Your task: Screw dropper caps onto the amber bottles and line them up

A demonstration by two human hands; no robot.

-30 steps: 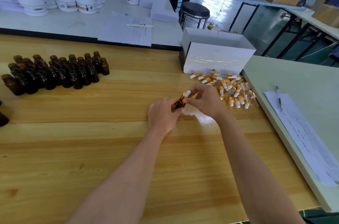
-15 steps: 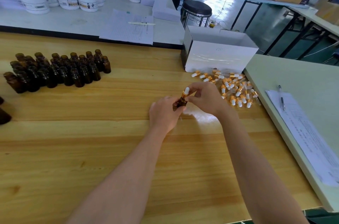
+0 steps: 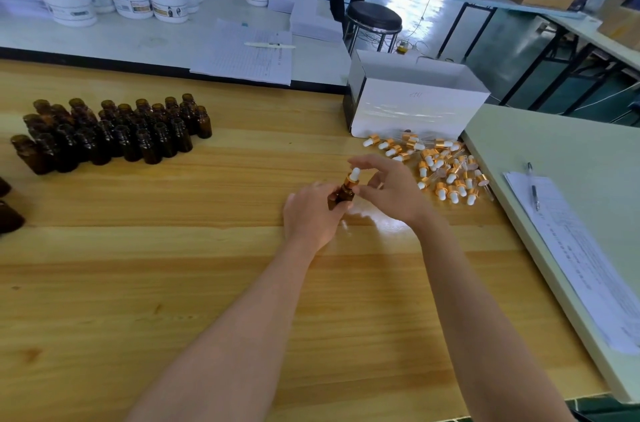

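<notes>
Bottle [image 3: 341,196] sits just above the tabletop [image 3: 207,248] at centre, gripped by the left hand [image 3: 311,214], with the cap [image 3: 353,178] on its neck. Change: the right hand [image 3: 391,193], pinching the cap 0.5 s ago, now has its fingers spread loosely around it. Probably resetting between turns; tightness unconfirmed.

Bright daylight, tabletop [image 3: 207,248] glare, warped blurry edges

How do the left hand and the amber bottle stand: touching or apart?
Touching. In the head view, the left hand grips the amber bottle with curled fingers.
</notes>
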